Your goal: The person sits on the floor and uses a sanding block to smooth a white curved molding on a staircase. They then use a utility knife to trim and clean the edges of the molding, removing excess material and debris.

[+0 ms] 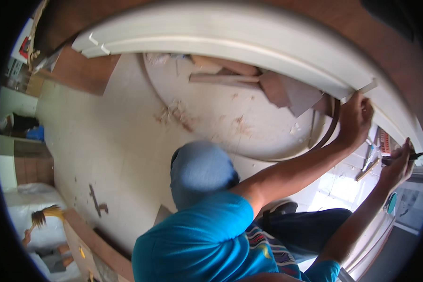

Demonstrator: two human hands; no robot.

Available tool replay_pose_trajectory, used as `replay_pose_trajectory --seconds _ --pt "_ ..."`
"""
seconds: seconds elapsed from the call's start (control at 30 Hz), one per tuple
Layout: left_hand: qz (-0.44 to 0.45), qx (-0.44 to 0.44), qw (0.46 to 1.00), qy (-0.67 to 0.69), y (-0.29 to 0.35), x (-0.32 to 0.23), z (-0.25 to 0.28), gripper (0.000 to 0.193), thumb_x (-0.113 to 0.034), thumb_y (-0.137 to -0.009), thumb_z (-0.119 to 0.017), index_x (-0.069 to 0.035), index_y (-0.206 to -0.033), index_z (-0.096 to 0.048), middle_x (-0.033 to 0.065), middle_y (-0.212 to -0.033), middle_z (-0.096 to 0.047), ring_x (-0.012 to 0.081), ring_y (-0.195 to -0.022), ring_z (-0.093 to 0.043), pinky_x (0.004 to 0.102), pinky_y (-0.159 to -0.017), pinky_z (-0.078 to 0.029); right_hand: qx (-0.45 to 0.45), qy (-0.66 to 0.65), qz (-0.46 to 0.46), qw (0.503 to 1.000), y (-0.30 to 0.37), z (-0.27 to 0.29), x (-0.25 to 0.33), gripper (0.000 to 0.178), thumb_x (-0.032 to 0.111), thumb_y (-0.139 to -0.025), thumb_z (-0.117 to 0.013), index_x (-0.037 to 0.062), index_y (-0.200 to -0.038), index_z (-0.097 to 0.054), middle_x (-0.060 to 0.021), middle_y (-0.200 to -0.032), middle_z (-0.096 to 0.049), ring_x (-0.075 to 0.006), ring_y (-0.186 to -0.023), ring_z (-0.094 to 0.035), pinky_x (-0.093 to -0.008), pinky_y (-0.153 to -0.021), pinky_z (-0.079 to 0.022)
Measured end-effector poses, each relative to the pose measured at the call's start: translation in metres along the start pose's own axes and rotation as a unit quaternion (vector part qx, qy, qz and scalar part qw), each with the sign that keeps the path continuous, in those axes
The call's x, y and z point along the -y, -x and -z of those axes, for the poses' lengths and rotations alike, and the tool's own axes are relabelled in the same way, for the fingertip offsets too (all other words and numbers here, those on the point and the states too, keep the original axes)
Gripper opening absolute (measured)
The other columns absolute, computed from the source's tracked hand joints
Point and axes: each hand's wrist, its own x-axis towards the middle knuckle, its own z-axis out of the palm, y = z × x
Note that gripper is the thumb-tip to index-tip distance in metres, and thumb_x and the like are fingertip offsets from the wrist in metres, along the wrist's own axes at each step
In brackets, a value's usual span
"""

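A long cream-coloured wooden frame piece (pixel 249 35) with a grooved edge arcs across the top of the head view. At its right part, my left hand (pixel 356 118) is closed against the lower edge, fingers pinched together. A small pale flat strip (pixel 367 88) lies across the frame just above those fingers; I cannot make out whether they grip it. Lower and farther right, my right hand (pixel 395 168) is closed around a dark, slim tool (pixel 417 155) beside the frame's end. The tool's pointed end shows past the fingers, and its kind is unclear.
Wood shavings (pixel 176 113) litter the pale floor (pixel 113 141). Brown board offcuts (pixel 225 80) and grey-brown sheets (pixel 286 91) lie below the frame. A dark curved strip (pixel 334 120) passes by my left wrist. A brush (pixel 47 215) and wooden boards (pixel 82 239) stand at the lower left.
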Motion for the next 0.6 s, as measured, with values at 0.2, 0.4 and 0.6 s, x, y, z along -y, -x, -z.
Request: replay_pose_trajectory --seconds 0.2,0.4,0.6 --pt "0.027 0.046 0.998 -0.045 -0.009 -0.01 0.004 0.023 -0.018 -0.106 -0.068 0.002 -0.096 -0.063 0.0123 -0.074 -0.066 0.0265 -0.067 -0.064 0.0423 -0.067 -0.05 0.005 -0.064 -0.003 0.998 0.005 -0.004 -0.002 0.014 0.021 -0.102 -0.081 0.0116 -0.097 -0.072 0.0076 -0.07 -0.047 -0.0033 -0.061 -0.041 -0.0225 -0.057 -0.032" --pt "0.056 0.042 0.997 0.01 -0.003 -0.007 0.001 0.029 -0.023 -0.11 -0.067 0.001 -0.095 -0.066 0.0081 -0.077 -0.071 0.0151 -0.069 -0.065 0.0351 -0.069 -0.053 -0.012 -0.048 -0.007 0.999 0.011 -0.005 0.004 0.015 0.023 -0.103 -0.08 0.0107 -0.1 -0.073 0.0073 -0.069 -0.047 -0.0031 -0.06 -0.042 -0.0217 -0.057 -0.032" --pt "0.013 0.026 0.999 0.026 -0.004 0.001 -0.001 0.024 -0.018 -0.109 -0.067 0.001 -0.096 -0.063 0.0086 -0.073 -0.063 0.012 -0.066 -0.058 0.0329 -0.063 -0.049 0.002 -0.058 -0.013 0.998 0.01 -0.006 0.004 0.013 0.021 -0.103 -0.079 0.0104 -0.099 -0.073 0.0067 -0.069 -0.046 -0.0037 -0.061 -0.041 -0.0225 -0.057 -0.033"
